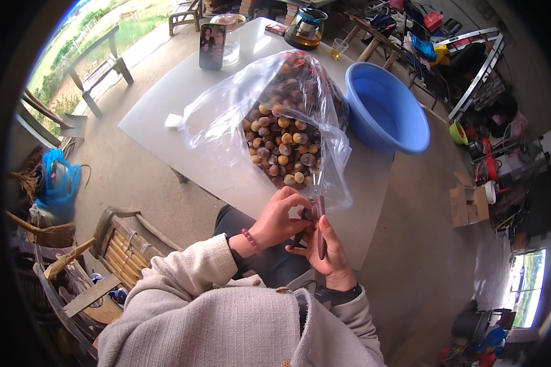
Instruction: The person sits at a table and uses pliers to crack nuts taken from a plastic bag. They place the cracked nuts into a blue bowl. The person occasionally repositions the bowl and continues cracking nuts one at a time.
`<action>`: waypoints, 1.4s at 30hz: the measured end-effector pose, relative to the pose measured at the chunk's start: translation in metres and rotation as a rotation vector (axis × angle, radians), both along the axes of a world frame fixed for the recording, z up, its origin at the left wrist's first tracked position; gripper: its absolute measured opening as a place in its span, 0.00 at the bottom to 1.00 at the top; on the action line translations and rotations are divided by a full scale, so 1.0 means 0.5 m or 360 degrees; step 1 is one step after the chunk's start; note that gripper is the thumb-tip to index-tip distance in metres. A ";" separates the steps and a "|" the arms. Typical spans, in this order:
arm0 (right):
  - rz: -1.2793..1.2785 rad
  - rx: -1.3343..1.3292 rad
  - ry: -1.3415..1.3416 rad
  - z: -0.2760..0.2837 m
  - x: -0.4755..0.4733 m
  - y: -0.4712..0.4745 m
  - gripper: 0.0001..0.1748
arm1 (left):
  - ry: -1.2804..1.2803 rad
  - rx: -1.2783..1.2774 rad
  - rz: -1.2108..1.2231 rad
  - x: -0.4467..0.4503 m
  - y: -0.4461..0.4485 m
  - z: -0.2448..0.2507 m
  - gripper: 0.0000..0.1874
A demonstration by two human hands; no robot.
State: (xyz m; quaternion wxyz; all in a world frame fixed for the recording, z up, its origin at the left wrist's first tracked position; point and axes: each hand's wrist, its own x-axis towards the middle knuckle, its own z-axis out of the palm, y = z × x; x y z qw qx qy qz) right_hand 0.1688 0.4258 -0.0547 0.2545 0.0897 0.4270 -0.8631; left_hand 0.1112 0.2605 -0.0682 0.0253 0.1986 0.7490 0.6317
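Note:
My right hand [328, 247] is closed round a dark-handled hand tool [321, 225] with thin metal prongs, perhaps a fruit pitter. Thumb and fingers of my left hand [282, 220] pinch a small dark round thing, apparently a fruit [307, 214], against the tool. Just beyond both hands, an open clear plastic bag [229, 110] full of small round yellow and purple fruits [284, 149], which look like plums, lies on the pale table [165, 133]. A blue plastic basin [385, 110] stands tilted at the table's right edge, beside the bag.
A phone [212, 47] leans on a clear container at the table's far side. A glass teapot [306, 27] and a plastic cup [338, 48] stand at the far right. A bamboo chair [128, 247] is at the left, and a cardboard box [469, 206] sits on the right floor.

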 end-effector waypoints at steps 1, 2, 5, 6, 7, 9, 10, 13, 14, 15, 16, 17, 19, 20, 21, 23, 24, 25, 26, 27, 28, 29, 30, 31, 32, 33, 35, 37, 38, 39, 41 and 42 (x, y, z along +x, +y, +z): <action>-0.0013 0.0013 -0.0004 0.001 0.000 0.000 0.31 | 0.0011 0.0012 0.0001 0.000 0.000 -0.001 0.18; -0.0027 0.0026 -0.0007 0.002 0.001 -0.001 0.31 | 0.0016 0.0014 0.0003 0.001 0.001 -0.002 0.18; -0.0030 0.0035 -0.0013 0.004 0.002 0.000 0.31 | 0.0069 -0.0007 0.0017 0.003 0.002 -0.005 0.19; -0.0024 0.0033 -0.0014 0.004 0.001 0.000 0.31 | 0.0094 -0.0018 0.0025 0.004 0.002 -0.006 0.19; -0.0019 0.0022 -0.0014 0.003 0.001 0.001 0.31 | 0.0131 -0.0020 0.0038 0.004 0.003 -0.008 0.19; -0.0006 0.0001 -0.0012 0.002 -0.001 0.001 0.30 | 0.0208 -0.0023 0.0067 0.004 0.004 -0.011 0.19; -0.0010 0.0010 -0.0008 0.001 -0.002 0.001 0.30 | 0.0237 -0.0024 0.0073 0.004 0.005 -0.013 0.19; -0.0013 0.0032 -0.0004 0.000 -0.003 0.000 0.31 | 0.0312 -0.0030 0.0092 0.004 0.006 -0.018 0.18; -0.0010 0.0033 -0.0007 0.000 -0.003 -0.001 0.31 | 0.0331 -0.0036 0.0097 0.003 0.007 -0.019 0.18; -0.0031 0.0085 -0.0031 0.001 -0.003 -0.002 0.31 | 0.0348 -0.0046 0.0100 0.003 0.006 -0.021 0.18; -0.0023 0.0034 -0.0031 0.002 -0.003 -0.003 0.29 | 0.0359 -0.0042 0.0108 0.003 0.006 -0.022 0.17; -0.0040 0.0035 -0.0051 0.003 -0.002 -0.005 0.27 | 0.0368 -0.0042 0.0115 0.002 0.006 -0.023 0.17; -0.0047 0.0026 -0.0074 0.005 -0.002 -0.006 0.25 | 0.0375 -0.0037 0.0122 0.002 0.005 -0.024 0.17; -0.0034 0.0016 -0.0075 0.006 -0.003 -0.007 0.26 | 0.0375 -0.0033 0.0124 0.002 0.004 -0.023 0.17; -0.0023 0.0006 -0.0075 0.007 -0.004 -0.007 0.26 | 0.0375 -0.0028 0.0128 0.002 0.004 -0.023 0.17; 0.0000 -0.0009 -0.0070 0.008 -0.004 -0.008 0.26 | 0.0352 -0.0030 0.0135 0.003 0.003 -0.021 0.17; 0.0005 -0.0020 -0.0061 0.008 -0.004 -0.008 0.27 | 0.0339 -0.0032 0.0139 0.003 0.003 -0.020 0.17; -0.0004 -0.0007 -0.0074 0.008 -0.003 -0.009 0.27 | 0.0339 -0.0029 0.0141 0.004 0.002 -0.019 0.17; -0.0019 0.0003 -0.0081 0.008 -0.002 -0.010 0.28 | 0.0337 -0.0027 0.0143 0.005 0.002 -0.018 0.17; -0.0032 0.0013 -0.0088 0.008 -0.002 -0.010 0.29 | 0.0336 -0.0024 0.0148 0.005 0.001 -0.017 0.17; -0.0034 0.0029 -0.0084 0.009 -0.001 -0.010 0.29 | 0.0337 -0.0025 0.0146 0.006 0.001 -0.016 0.17; -0.0034 0.0045 -0.0080 0.009 -0.001 -0.010 0.29 | 0.0338 -0.0025 0.0148 0.007 0.000 -0.015 0.18; -0.0039 0.0064 -0.0072 0.009 -0.001 -0.010 0.30 | 0.0348 -0.0020 0.0156 0.008 0.000 -0.015 0.18; -0.0017 0.0072 -0.0061 0.009 0.000 -0.009 0.30 | 0.0326 -0.0023 0.0145 0.009 0.000 -0.015 0.19; 0.0000 0.0082 -0.0046 0.010 0.000 -0.008 0.30 | 0.0313 -0.0022 0.0140 0.010 -0.001 -0.015 0.19; 0.0019 0.0093 -0.0031 0.011 -0.001 -0.008 0.30 | 0.0302 -0.0016 0.0138 0.011 -0.001 -0.015 0.20; 0.0039 0.0117 -0.0026 0.013 0.000 -0.007 0.30 | 0.0303 -0.0011 0.0137 0.013 -0.002 -0.016 0.21; 0.0060 0.0143 -0.0009 0.017 0.000 -0.008 0.31 | 0.0295 0.0001 0.0140 0.014 -0.002 -0.015 0.21; 0.0072 0.0157 0.0005 0.019 0.001 -0.008 0.31 | 0.0285 0.0009 0.0143 0.015 -0.002 -0.015 0.21; 0.0082 0.0174 0.0019 0.021 0.001 -0.008 0.31 | 0.0256 0.0010 0.0140 0.016 -0.003 -0.014 0.21; 0.0088 0.0168 0.0041 0.025 0.002 -0.008 0.31 | 0.0240 0.0043 0.0111 0.019 -0.007 -0.012 0.21; 0.0086 0.0164 0.0047 0.027 0.002 -0.008 0.32 | 0.0220 0.0058 0.0095 0.022 -0.010 -0.011 0.22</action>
